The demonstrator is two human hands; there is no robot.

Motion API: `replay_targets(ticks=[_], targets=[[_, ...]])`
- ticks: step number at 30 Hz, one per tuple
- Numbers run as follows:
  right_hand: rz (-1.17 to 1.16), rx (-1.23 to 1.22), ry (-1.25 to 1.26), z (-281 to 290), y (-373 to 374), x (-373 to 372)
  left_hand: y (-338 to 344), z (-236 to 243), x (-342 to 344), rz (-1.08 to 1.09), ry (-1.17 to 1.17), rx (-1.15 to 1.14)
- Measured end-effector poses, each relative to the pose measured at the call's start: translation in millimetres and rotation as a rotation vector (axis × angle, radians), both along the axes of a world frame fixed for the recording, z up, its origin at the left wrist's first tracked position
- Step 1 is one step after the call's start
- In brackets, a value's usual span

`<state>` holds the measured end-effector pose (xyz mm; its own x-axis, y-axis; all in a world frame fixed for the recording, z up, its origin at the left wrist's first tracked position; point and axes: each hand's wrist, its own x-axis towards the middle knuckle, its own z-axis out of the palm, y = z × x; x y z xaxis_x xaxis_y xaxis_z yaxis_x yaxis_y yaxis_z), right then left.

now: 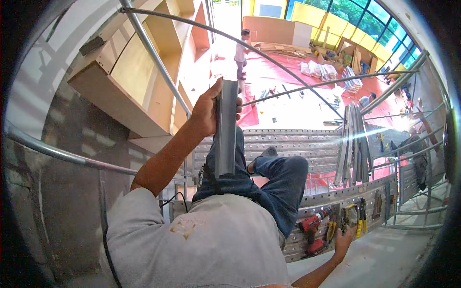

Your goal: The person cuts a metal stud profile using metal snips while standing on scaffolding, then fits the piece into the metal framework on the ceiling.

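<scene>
My left hand point(211, 106) is wrapped round a long grey metal channel point(225, 127), held upright above my thighs. Low on the right, my right hand point(343, 237) is at a perforated metal plank point(290, 249), fingers slightly curled and apart beside a dark tool point(349, 218); whether it touches it cannot be made out. Around it lie a red drill point(314, 225), a yellow-handled tool point(331, 230) and yellow-handled cutters point(361, 218).
Scaffold rails point(67, 154) and braces surround me, with grey strips point(350, 144) leaning at right. Wooden shelving point(120, 77) stands left. Below, a person point(241, 55) stands on red sheeting point(288, 72); another crouches point(366, 101). Someone in dark clothing point(412, 153) is on the right scaffold.
</scene>
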<state>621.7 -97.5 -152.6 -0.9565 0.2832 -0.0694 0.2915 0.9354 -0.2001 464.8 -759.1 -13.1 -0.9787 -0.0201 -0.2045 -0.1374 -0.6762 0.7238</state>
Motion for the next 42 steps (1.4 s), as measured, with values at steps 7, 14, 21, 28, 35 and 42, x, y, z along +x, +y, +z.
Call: replay_targets(ticks=[7, 14, 21, 28, 35, 42], targets=[[-0.011, -0.088, 0.052, 52, -52, -11, 10, -3, 0, -0.104, 0.171, 0.213], [0.745, -0.542, 0.525, 185, -233, -78, 41, 15, -12, -0.248, 0.333, 0.121], [1.651, -0.876, 0.725, 304, -340, -81, 86, 32, -18, -0.358, 0.330, -0.077], [1.680, -1.429, 1.185, 275, -409, -67, 86, 3, -23, -0.176, 0.319, -0.457], [1.680, -1.376, 1.056, 258, -378, -64, 113, -16, -22, -0.050, 0.424, -1.357], [0.855, -1.158, 0.610, 188, -264, -63, 138, -27, -31, -0.326, 0.431, -1.386]])
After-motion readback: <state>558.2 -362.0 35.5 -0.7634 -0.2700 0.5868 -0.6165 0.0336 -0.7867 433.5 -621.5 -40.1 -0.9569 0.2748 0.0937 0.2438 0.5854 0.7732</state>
